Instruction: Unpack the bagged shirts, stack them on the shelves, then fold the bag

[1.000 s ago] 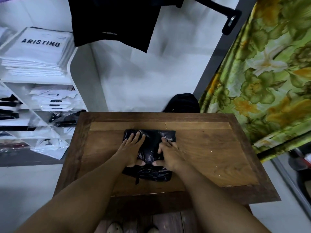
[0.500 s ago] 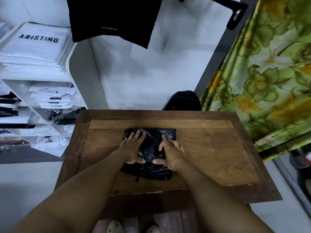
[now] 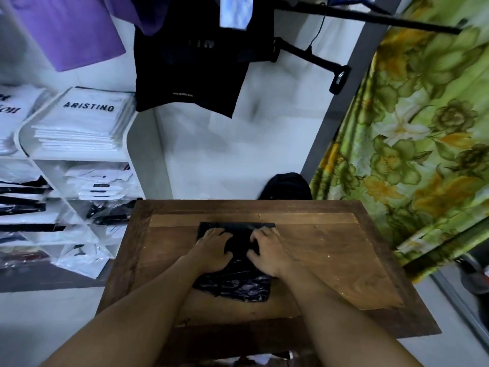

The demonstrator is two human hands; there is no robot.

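Gripping black bag point(image 3: 238, 286), fingers point(image 3: 219, 235) curled on far half

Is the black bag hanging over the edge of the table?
No, the black bag lies wholly on the wooden table, well inside its edges.

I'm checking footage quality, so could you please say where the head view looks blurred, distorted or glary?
Head view: wide-angle distortion tilts and bows the shelves; the floral curtain and hanging black shirt are motion-smeared; the black bag shows glossy highlights; left hand and right hand look sharper.
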